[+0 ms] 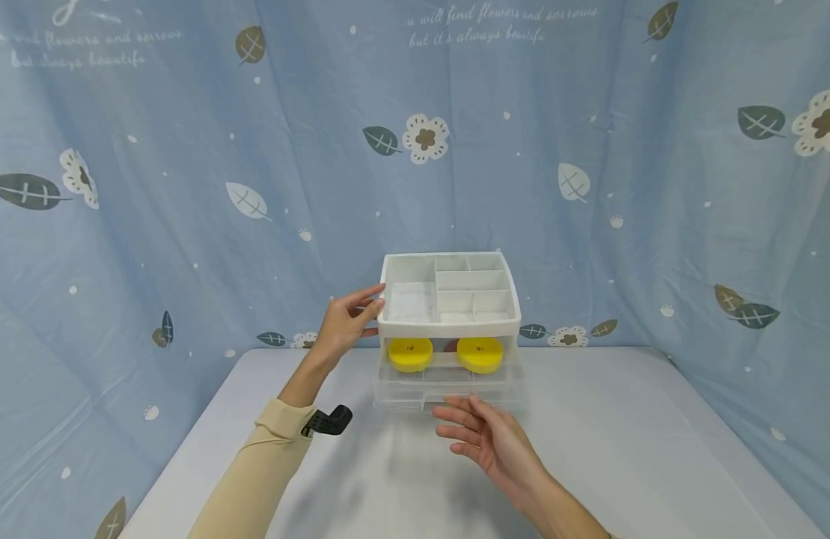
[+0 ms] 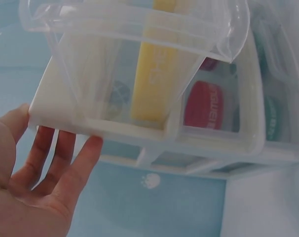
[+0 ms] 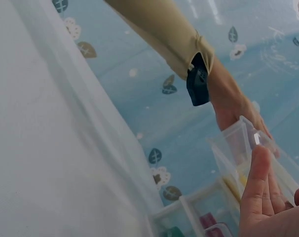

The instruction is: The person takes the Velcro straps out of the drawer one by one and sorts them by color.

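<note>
A white organizer with a compartmented top and clear drawers stands on the table. My left hand touches its left side with fingers spread; in the left wrist view the thumb and fingertips meet its white edge. A clear drawer is pulled out towards me. Two yellow discs show beneath the top tray; the left wrist view shows a yellow piece with lettering seen edge-on. Held with loosely extended fingers, my right hand is at the drawers' front, fingertips close to it.
Through the clear drawers show red and green lettered pieces. A white cloth covers the table. Blue curtain with leaves and flowers hangs close behind and at both sides. A black wrist mount sits on my left sleeve.
</note>
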`<state>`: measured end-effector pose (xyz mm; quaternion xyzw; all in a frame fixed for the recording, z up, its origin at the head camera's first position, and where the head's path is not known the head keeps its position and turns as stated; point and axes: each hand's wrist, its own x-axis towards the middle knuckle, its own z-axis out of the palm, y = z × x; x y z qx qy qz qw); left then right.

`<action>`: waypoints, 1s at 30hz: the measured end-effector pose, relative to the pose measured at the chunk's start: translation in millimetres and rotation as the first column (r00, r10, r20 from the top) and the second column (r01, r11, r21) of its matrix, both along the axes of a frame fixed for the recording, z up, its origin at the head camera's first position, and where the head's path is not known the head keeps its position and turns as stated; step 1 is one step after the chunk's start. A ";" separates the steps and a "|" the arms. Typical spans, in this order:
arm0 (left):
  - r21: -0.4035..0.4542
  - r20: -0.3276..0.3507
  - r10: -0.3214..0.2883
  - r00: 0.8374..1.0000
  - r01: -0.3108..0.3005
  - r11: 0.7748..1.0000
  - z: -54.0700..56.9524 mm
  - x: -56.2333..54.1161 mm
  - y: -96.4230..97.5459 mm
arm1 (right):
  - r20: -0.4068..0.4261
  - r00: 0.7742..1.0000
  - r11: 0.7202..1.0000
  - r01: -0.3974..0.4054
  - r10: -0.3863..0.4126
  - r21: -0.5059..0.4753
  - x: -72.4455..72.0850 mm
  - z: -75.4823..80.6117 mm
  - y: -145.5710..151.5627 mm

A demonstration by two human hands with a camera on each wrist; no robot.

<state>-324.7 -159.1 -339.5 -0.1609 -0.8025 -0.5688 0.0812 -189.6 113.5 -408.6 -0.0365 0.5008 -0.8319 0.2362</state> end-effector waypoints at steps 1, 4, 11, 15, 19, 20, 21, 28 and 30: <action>-0.002 -0.003 0.001 1.000 -0.001 1.000 0.0 -0.1 -0.1 | 0.000 1.000 1.000 -0.002 0.002 0.000 -0.3 0.1 -0.3; 0.005 0.002 0.007 1.000 -0.007 1.000 0.1 -0.6 0.5 | -0.001 1.000 1.000 -0.003 0.003 0.002 -0.8 0.4 -0.9; 0.007 -0.003 0.006 1.000 -0.006 1.000 -0.9 -1.2 0.2 | -0.012 1.000 0.999 -0.011 0.011 0.034 -1.3 0.2 -1.4; 0.014 0.007 0.000 1.000 0.000 1.000 -2.1 -1.6 -0.6 | -0.070 0.995 0.988 -0.062 0.072 0.143 -0.2 2.2 -0.4; 0.020 0.017 -0.009 1.000 0.009 1.000 -2.7 -2.3 -1.0 | -0.209 0.962 0.936 -0.099 0.177 0.336 2.3 16.0 1.1; 0.020 0.017 -0.010 1.000 0.010 1.000 -2.8 -2.4 -1.1 | -0.252 0.947 0.921 -0.091 0.197 0.379 2.1 21.5 1.4; 0.021 0.017 -0.010 1.000 0.009 1.000 -2.8 -2.6 -1.2 | -0.294 0.932 0.908 -0.078 0.213 0.413 1.5 27.6 1.7; 0.041 0.027 -0.022 0.999 0.021 0.999 -2.2 -1.6 -1.5 | -0.611 0.754 0.818 0.181 0.241 0.546 -11.5 67.9 7.8; 0.050 0.028 -0.030 0.999 0.029 0.998 -2.6 -1.7 -1.1 | -0.673 0.702 0.760 0.300 0.233 0.577 -17.3 75.1 9.2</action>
